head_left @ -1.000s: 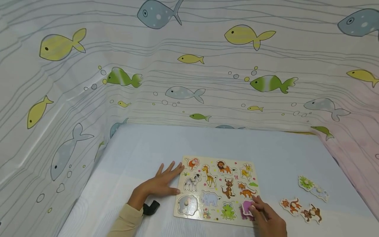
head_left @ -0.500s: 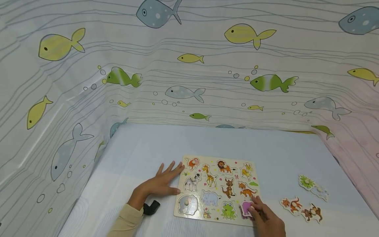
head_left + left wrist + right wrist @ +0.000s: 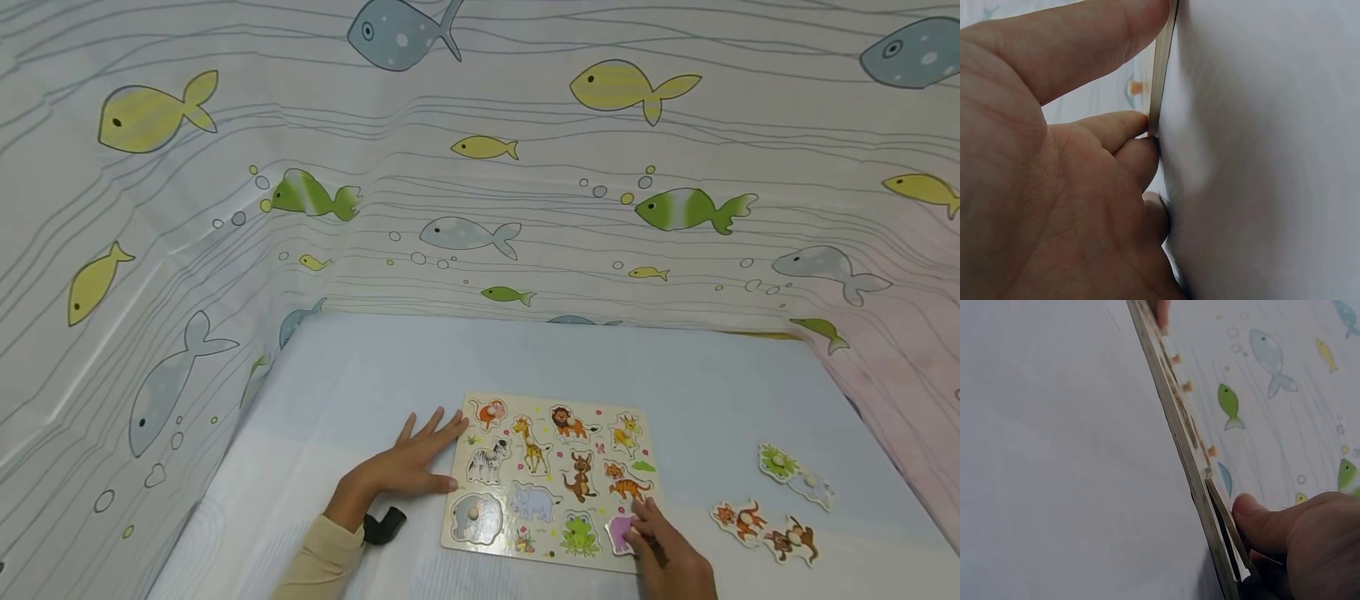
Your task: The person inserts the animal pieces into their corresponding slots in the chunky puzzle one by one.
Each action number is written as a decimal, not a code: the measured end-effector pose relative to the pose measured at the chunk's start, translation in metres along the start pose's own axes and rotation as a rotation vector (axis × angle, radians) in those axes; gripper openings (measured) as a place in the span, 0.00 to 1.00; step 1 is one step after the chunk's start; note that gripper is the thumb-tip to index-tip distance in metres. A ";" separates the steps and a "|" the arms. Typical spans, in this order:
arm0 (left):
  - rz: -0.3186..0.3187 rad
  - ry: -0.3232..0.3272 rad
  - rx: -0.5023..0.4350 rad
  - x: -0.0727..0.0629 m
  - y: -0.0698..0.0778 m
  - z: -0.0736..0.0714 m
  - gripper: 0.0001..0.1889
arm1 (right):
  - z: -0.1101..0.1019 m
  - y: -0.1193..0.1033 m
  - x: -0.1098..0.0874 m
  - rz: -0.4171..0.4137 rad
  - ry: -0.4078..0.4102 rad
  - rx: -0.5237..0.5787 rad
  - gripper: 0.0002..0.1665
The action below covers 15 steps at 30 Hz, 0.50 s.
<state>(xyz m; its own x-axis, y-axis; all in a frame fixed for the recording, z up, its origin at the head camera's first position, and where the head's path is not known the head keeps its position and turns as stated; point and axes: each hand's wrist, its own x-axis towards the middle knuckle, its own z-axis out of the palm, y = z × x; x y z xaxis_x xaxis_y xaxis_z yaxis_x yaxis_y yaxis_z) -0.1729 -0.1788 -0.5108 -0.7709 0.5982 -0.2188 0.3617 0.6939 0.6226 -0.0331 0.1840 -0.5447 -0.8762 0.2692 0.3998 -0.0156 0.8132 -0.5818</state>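
Note:
A wooden animal puzzle board (image 3: 547, 479) lies flat on the pale blue table. My left hand (image 3: 408, 468) rests flat beside it, its straight fingers touching the board's left edge (image 3: 1159, 81). At the board's near right corner my right hand (image 3: 663, 554) pinches a purple piece (image 3: 619, 532), which lies partly in its slot. In the right wrist view the thumb (image 3: 1260, 515) presses on that piece (image 3: 1225, 519), and the piece is tilted slightly off the board (image 3: 1172, 419).
Several loose pieces lie on the table to the right: a green one (image 3: 776, 461), a pale one (image 3: 813, 489), an orange tiger (image 3: 738, 521) and a brown monkey (image 3: 791, 540). A fish-print cloth (image 3: 480, 167) walls in the table on three sides.
My right hand has shifted the purple piece slightly up and inward, from overhanging the board's near edge to lying more within its slot. The left hand has not moved.

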 end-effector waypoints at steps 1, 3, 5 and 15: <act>0.000 0.000 -0.002 0.000 0.000 0.000 0.49 | 0.000 0.000 0.000 -0.003 -0.002 -0.004 0.23; 0.001 0.000 -0.002 0.000 -0.001 0.000 0.49 | -0.001 0.000 0.000 -0.013 -0.009 -0.011 0.18; 0.001 -0.001 0.002 0.000 -0.001 0.000 0.49 | -0.001 -0.001 0.000 -0.029 -0.008 -0.015 0.15; 0.001 0.000 0.015 0.000 -0.001 0.000 0.50 | -0.003 -0.002 0.000 -0.033 -0.034 -0.025 0.14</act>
<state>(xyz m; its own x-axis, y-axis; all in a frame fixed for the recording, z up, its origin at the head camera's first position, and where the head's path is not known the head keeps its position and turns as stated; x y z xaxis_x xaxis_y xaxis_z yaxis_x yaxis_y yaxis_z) -0.1734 -0.1791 -0.5118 -0.7709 0.5985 -0.2181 0.3702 0.6996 0.6111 -0.0315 0.1836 -0.5413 -0.8912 0.2250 0.3939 -0.0327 0.8342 -0.5506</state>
